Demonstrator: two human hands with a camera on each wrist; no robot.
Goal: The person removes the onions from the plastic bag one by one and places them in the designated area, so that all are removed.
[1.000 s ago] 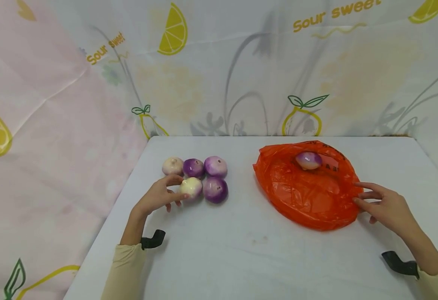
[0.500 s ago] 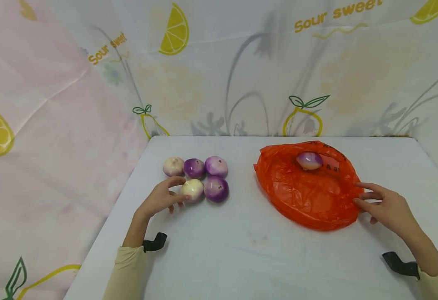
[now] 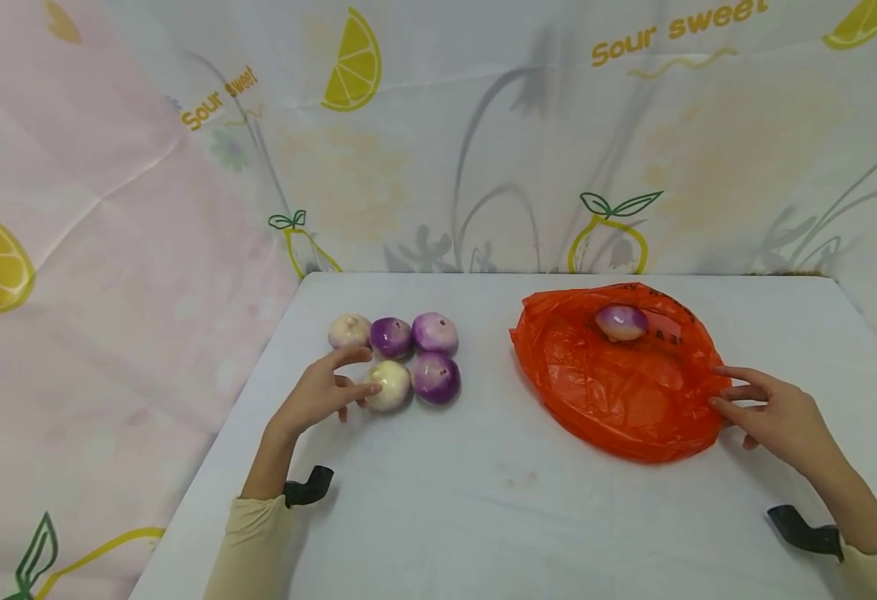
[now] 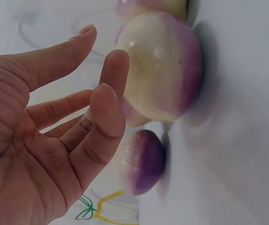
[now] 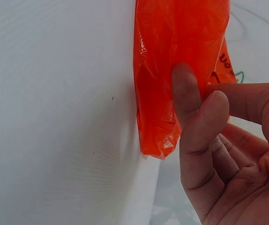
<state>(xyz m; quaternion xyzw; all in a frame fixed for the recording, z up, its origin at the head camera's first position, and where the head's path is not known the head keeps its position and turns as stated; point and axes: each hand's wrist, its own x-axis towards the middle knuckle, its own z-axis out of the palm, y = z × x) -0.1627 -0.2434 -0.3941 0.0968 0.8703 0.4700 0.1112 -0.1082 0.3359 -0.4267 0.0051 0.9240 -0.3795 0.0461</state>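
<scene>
In the head view my left hand (image 3: pixel 322 393) is beside a pale onion (image 3: pixel 389 386), fingers spread and loosely bent. One fingertip overlaps the onion in view; whether it touches is unclear. The left wrist view shows the palm with nothing in it and the whitish-purple onion (image 4: pixel 160 65) beyond the fingertips. At the other side, my right hand (image 3: pixel 779 417) holds the rim of a red plastic bag (image 3: pixel 618 417) between thumb and fingers; the right wrist view shows the bag's film (image 5: pixel 157 93) at the fingertips. One purple-white onion (image 3: pixel 622 322) lies inside the bag, at its far side.
Close around the pale onion sit a cream onion (image 3: pixel 349 332), a dark purple onion (image 3: pixel 391 337), a light purple onion (image 3: pixel 435 333) and a larger purple onion (image 3: pixel 437 379). All rest on a white table (image 3: pixel 483 500). Behind it hangs a printed cloth (image 3: pixel 438 133).
My left fingers have spread a little around the pale onion, which has shifted slightly toward the near edge. The right hand and bag stay as they were; the head view has drifted slightly.
</scene>
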